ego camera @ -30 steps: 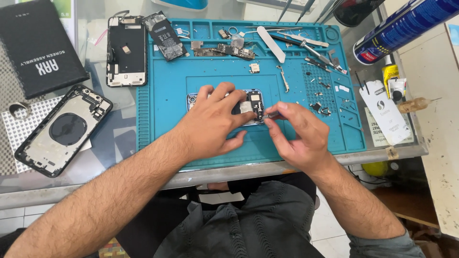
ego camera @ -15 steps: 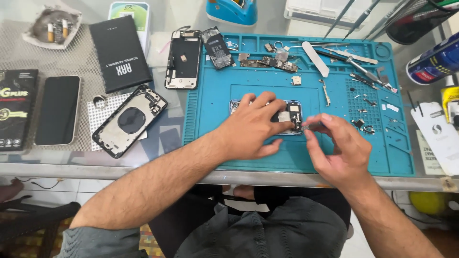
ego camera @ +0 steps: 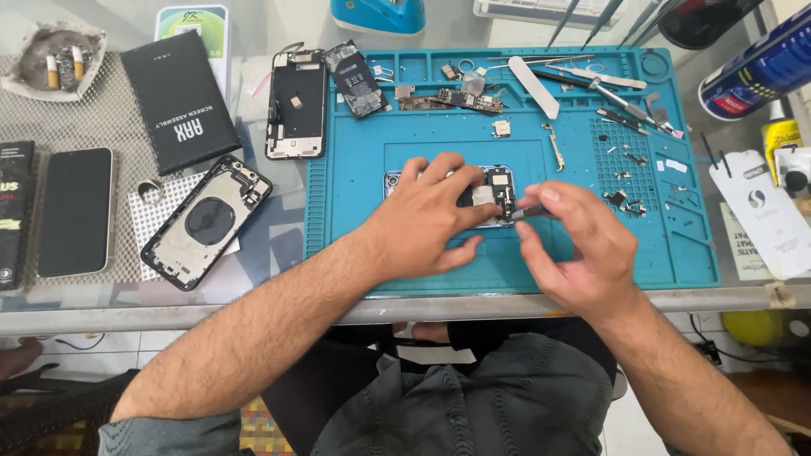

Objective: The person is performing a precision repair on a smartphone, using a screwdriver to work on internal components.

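Phone chassis (ego camera: 492, 192), opened, lay flat near the middle of the blue work mat (ego camera: 422, 262), its long axis running left to right, most of it covered by the left hand (ego camera: 427, 221). Left hand spread palm-down, fingers pressing the chassis to the mat, gripping nothing. Right hand (ego camera: 574, 249) sat just right of the chassis, thumb and forefinger pinched shut on a slim metal tool (ego camera: 525, 213), tip pointing left and touching the exposed right end. Right hand was thus the nearer to the open internals. Loose parts: circuit board (ego camera: 452, 100), small screws and brackets, tweezers (ego camera: 629, 105) along the mat's far edge. Off the mat, left: empty rear housing (ego camera: 207, 221), screen assembly (ego camera: 296, 103), black box (ego camera: 179, 100), dark phone (ego camera: 74, 211).
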